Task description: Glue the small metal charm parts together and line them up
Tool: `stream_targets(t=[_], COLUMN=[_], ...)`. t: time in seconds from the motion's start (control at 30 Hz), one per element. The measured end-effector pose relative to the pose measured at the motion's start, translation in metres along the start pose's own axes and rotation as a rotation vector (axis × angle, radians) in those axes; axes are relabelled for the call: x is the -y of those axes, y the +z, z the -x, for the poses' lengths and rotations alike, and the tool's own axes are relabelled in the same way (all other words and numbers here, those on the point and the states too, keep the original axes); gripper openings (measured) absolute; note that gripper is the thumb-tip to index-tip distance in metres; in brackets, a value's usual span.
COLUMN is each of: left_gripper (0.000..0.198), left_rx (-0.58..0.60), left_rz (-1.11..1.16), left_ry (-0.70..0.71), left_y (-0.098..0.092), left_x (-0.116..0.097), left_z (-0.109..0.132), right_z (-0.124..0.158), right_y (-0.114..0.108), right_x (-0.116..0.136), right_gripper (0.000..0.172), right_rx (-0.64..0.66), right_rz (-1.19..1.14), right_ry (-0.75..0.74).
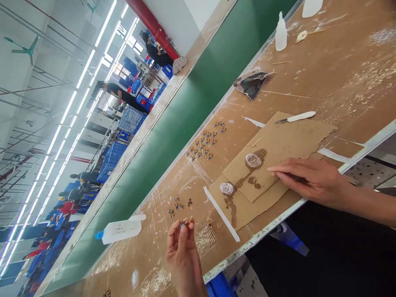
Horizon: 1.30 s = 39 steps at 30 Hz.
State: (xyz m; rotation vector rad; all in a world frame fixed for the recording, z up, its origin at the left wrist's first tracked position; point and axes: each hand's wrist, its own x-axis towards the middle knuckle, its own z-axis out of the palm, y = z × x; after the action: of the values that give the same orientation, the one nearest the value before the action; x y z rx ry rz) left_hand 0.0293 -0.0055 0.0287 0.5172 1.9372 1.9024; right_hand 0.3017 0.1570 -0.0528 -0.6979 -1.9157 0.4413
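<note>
Bottle: a white plastic squeeze bottle with a blue cap [120, 230] lies on its side on the scuffed brown tabletop [324, 74], well left of the torn brown cardboard sheet [293, 140].
Left hand: the left hand [184, 251] is raised at the tabletop's near edge, left of the cardboard. Thumb and fingertips are pinched tight on a small blue piece [182, 224].
Loose pieces: a small cluster of blue-and-gold pieces [177, 203] lies just beyond those fingertips, left of the cardboard. A larger scatter of the same pieces [204, 144] sits off the cardboard's far left side. The left hand is the nearer one to both.
Disc: a clear round disc [253, 160] rests on the cardboard.
Right hand: the right hand [305, 177] lies palm down on the cardboard's near edge, fingers stretched flat, gripping nothing. Its fingertips point at the disc, close by.
Knife: a white-handled craft knife [295, 117] lies at the cardboard's far edge, its long axis roughly along the tabletop's edge, blade to the left.
</note>
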Motion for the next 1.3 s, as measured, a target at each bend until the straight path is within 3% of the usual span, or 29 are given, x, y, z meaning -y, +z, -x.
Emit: stream_targets(t=[0.17,0.47,0.7,0.9,1.07,1.3], left_gripper=[0.034,0.039,0.041,0.033,0.036,0.036], left_rx=[-0.007,-0.001,0.031,0.191,0.144,0.171], left_rz=[0.098,0.048,0.032,0.013,-0.036,-0.166], left_ry=[-0.078,-0.110,-0.124,-0.085,-0.122,-0.034], left_y=[0.016,0.045,0.068,0.084,0.101,0.123], left_x=[0.002,0.001,0.002,0.005,0.002,-0.002], left_z=[0.026,0.042,0.040,0.037,0.034,0.026], right_z=[-0.001,-0.004,-0.004,-0.004,-0.004,-0.008], right_y=[-0.001,-0.001,-0.002,-0.002,-0.004,-0.006], right_x=[-0.002,-0.006,-0.010,-0.013,-0.014,-0.014], right_gripper=[0.022,0.020,0.015,0.017,0.018,0.019], right_rx=[0.006,-0.033,-0.063,-0.084,-0.095,-0.142], right_rz=[0.001,-0.002,-0.036,-0.055,-0.046,-0.033], right_ry=[0.003,-0.051,-0.050,-0.033,-0.029,-0.028])
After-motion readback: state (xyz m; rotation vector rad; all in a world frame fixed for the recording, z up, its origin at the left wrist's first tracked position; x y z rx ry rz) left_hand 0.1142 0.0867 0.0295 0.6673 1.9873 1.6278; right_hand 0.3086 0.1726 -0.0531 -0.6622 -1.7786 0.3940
